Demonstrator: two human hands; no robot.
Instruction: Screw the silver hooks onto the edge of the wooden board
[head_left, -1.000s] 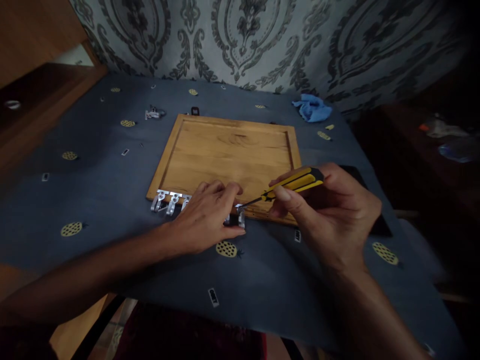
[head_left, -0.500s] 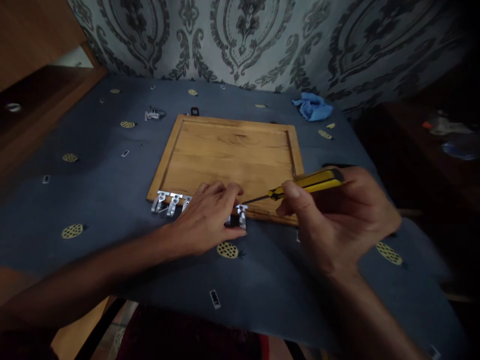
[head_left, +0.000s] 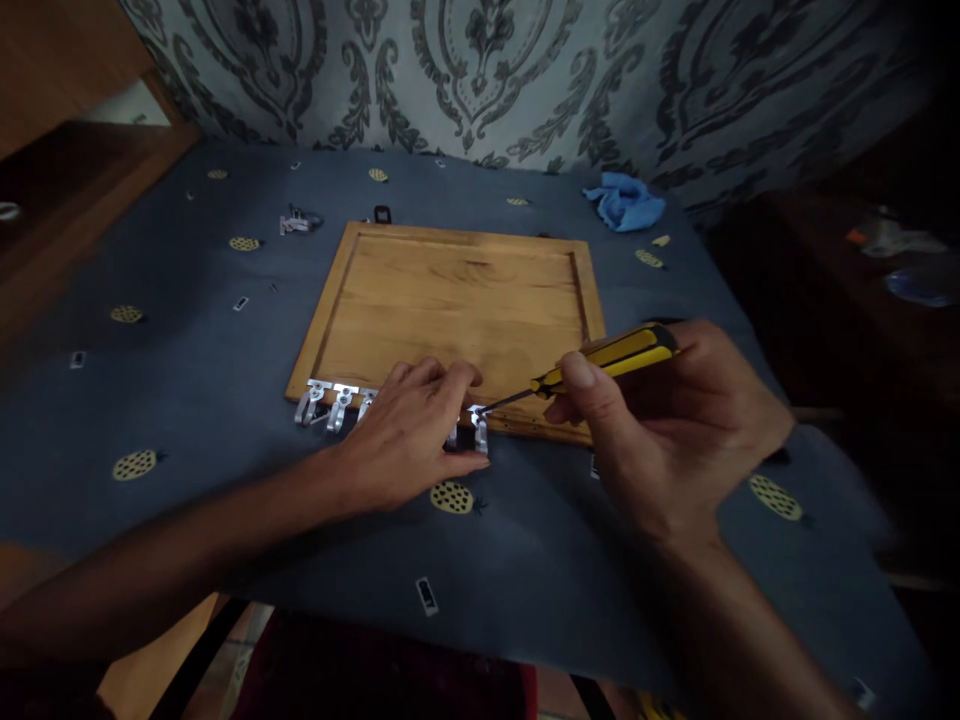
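Could skid off that clip at the panel's near edge into parted left fingers, with right fingers clamped round a slanted screwdriver

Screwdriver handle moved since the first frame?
Yes, rightward: the yellow-and-black screwdriver handle now reaches farther past the right edge of the wooden panel.

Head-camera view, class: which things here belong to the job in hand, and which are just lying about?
In use:
- Yellow-and-black screwdriver, in the right hand
- Shiny silver metal brackets along the board's near edge
- Framed brown wooden board, under the left hand

Lying about:
- Crumpled blue cloth
- Loose silver metal piece, possibly a spare
- Small black rectangular piece
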